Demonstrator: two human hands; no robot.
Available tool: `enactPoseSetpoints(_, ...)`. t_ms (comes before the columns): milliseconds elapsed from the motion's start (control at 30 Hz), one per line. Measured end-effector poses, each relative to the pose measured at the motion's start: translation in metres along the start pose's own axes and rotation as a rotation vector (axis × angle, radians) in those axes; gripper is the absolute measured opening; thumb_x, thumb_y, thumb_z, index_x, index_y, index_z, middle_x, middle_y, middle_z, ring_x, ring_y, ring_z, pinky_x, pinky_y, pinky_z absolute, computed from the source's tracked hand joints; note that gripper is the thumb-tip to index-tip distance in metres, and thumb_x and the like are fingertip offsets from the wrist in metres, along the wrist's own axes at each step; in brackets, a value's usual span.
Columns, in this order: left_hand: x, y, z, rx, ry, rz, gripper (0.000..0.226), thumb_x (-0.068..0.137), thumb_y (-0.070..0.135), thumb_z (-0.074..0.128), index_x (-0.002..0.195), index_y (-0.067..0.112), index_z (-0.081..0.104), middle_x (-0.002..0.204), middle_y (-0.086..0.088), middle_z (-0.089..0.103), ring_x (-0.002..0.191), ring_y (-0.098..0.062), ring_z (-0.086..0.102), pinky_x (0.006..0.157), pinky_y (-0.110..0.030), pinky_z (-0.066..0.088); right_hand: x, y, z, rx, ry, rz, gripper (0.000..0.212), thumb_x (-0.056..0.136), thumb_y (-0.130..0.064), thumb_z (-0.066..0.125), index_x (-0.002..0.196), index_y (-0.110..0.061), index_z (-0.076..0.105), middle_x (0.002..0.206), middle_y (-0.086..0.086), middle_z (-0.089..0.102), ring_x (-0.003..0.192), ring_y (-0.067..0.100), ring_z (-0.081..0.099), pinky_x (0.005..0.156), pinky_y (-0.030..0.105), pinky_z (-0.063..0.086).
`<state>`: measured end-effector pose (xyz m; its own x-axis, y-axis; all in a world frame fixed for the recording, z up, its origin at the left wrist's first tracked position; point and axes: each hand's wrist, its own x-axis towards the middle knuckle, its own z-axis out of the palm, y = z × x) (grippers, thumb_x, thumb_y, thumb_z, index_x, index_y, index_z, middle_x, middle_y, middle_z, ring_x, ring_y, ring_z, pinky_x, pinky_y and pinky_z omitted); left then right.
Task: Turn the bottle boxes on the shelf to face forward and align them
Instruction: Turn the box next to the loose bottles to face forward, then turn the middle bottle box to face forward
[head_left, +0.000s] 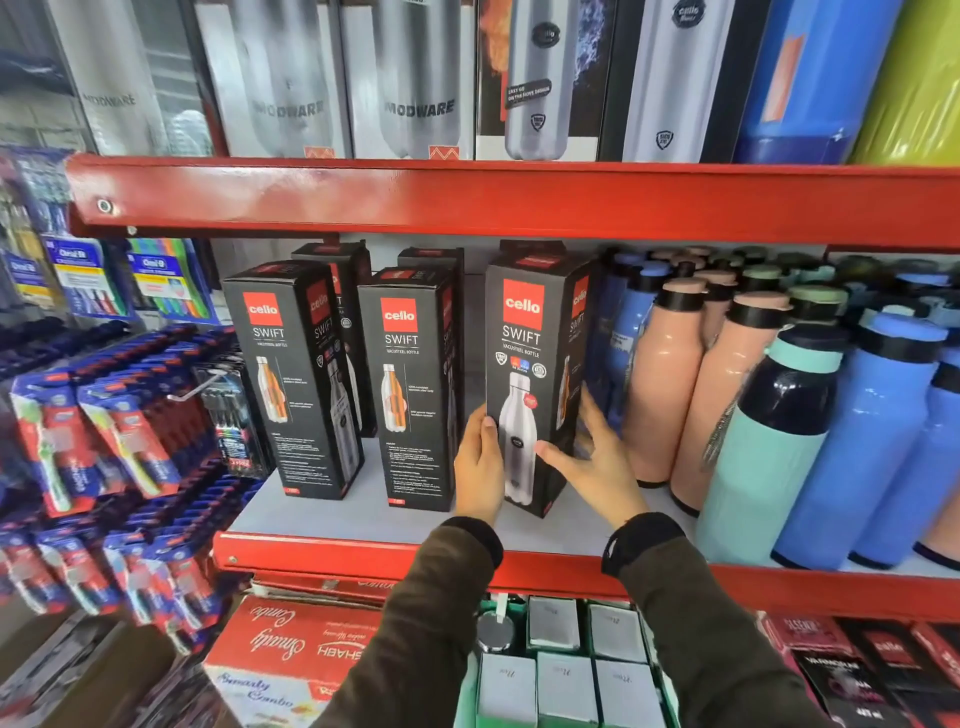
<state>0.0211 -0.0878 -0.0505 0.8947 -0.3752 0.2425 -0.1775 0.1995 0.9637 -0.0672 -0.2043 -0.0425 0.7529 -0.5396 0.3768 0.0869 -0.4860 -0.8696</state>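
Three tall black Cello Swift bottle boxes stand in the front row on the grey shelf board (322, 514). The left box (293, 379) and the middle box (410, 389) show a side panel with an orange cutaway bottle. The right box (530, 374) shows its face with a silver bottle and stands a little tilted. My left hand (478, 462) grips its lower left edge. My right hand (592, 457) wraps its lower right corner. More black boxes (431, 257) stand behind the front row, mostly hidden.
Pink bottles (670, 379), teal and blue bottles (862, 441) crowd the shelf right of the boxes. Toothbrush packs (104, 431) hang at the left. The red upper shelf edge (519, 200) carries steel-bottle boxes above. Red and grey cartons (561, 654) sit below.
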Motion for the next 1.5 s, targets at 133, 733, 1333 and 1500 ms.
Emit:
enactPoseSetpoints(133,0.001,-0.007,0.003,0.018,0.038,0.018,0.037,0.107,0.023,0.039,0.141,0.018,0.051,0.131,0.012,0.054,0.125,-0.005,0.048,0.101,-0.013,0.032,-0.001,-0.001,0.004,-0.084,0.030,-0.049,0.070,0.092,-0.021,0.065,0.144,-0.045,0.024,0.148,-0.017,0.041,0.126,-0.024,0.035,0.102,-0.003,0.025)
enactPoseSetpoints(733,0.009,-0.029,0.001,0.064,0.006,0.024,0.037,0.104,0.023,0.046,0.140,0.015,0.051,0.142,-0.001,0.056,0.132,-0.013,0.051,0.106,-0.021,0.035,0.003,0.025,0.016,-0.069,0.035,-0.022,0.057,0.100,-0.022,0.053,0.152,-0.030,0.031,0.149,-0.016,0.045,0.139,0.005,0.043,0.117,0.039,0.038)
enactPoseSetpoints(1333,-0.031,-0.012,-0.019,0.088,0.148,0.239,0.031,0.105,0.022,0.046,0.134,0.018,0.056,0.132,0.005,0.059,0.118,0.011,0.053,0.098,-0.003,0.039,-0.028,-0.005,0.039,0.046,0.426,-0.158,0.014,0.094,-0.018,0.063,0.108,-0.023,0.065,0.096,-0.006,0.067,0.084,0.007,0.061,0.068,0.012,0.045)
enactPoseSetpoints(1500,-0.031,-0.002,-0.055,0.131,0.263,0.400,0.028,0.104,0.019,0.046,0.130,0.018,0.056,0.124,0.006,0.058,0.123,-0.013,0.054,0.106,-0.026,0.041,-0.034,-0.022,0.083,0.083,0.302,-0.150,0.022,0.095,-0.018,0.062,0.116,-0.018,0.069,0.108,-0.005,0.072,0.093,-0.002,0.066,0.073,0.006,0.047)
